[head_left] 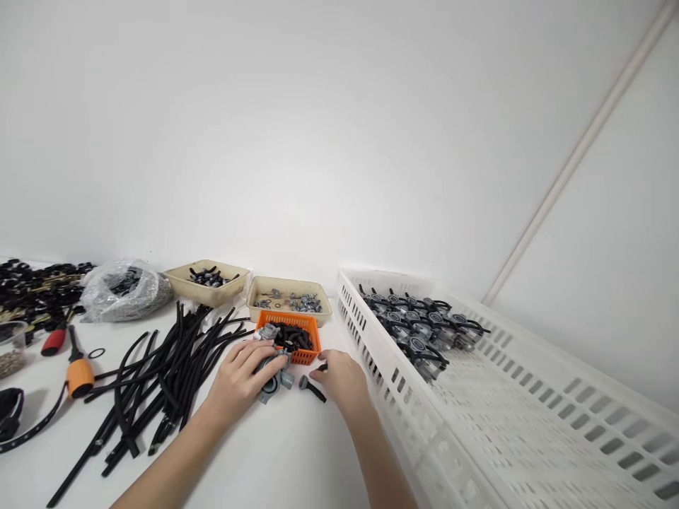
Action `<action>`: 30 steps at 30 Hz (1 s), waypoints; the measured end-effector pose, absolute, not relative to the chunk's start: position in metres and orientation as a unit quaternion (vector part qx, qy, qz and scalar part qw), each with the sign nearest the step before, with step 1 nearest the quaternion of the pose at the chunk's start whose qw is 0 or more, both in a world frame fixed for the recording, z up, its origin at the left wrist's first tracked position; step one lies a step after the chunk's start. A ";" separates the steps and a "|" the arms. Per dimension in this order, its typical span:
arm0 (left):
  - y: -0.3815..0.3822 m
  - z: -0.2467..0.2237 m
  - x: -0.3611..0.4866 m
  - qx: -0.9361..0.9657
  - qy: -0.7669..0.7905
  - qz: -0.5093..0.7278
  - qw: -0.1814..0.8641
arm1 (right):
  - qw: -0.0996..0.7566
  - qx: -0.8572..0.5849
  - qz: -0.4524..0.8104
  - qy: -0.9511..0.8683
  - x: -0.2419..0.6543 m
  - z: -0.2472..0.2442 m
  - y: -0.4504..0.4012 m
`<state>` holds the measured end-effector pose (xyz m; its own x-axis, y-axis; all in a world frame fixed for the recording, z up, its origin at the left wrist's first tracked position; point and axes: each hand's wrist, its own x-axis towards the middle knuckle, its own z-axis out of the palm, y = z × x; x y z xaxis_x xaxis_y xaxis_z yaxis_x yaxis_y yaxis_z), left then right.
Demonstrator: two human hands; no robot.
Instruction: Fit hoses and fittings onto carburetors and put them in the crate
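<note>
One black hose stub (pixel 318 393) with a grey end lies loose on the white table (pixel 297 459), just this side of the right hand (pixel 344 382), whose thumb and forefinger are pinched together on a small black piece (pixel 322 367). Across to the left hand (pixel 241 373): fingers side by side over a grey metal casting (pixel 271 385), which pokes out below them; how firmly they grip, I can't tell. Just beyond, an orange basket (pixel 308 358) of black pieces, then a tan tray (pixel 286 284).
</note>
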<state>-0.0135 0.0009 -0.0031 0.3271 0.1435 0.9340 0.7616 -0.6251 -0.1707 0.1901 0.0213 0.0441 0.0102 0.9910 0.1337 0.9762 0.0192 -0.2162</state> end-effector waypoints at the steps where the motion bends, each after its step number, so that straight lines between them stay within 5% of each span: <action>1: 0.001 -0.004 -0.013 -0.753 -0.301 -0.497 0.309 | 0.127 -0.697 0.020 -0.705 0.190 0.052 0.019; 9: 0.000 0.001 -0.009 -0.756 -0.282 -0.508 0.302 | 0.164 -0.664 -0.041 -0.728 0.180 0.098 0.090; 22: -0.001 0.000 0.003 -0.762 -0.267 -0.512 0.294 | 0.061 -0.641 -0.084 -0.760 0.158 0.073 0.199; 30: 0.000 0.002 0.003 -0.756 -0.272 -0.519 0.294 | 0.099 -0.653 -0.037 -0.750 0.166 0.067 0.212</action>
<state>0.0025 0.0000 0.0024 0.3146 0.1055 0.9433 0.7156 -0.6793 -0.1627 0.1655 0.2121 0.0669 -0.1267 0.9723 0.1965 0.9869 0.1435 -0.0734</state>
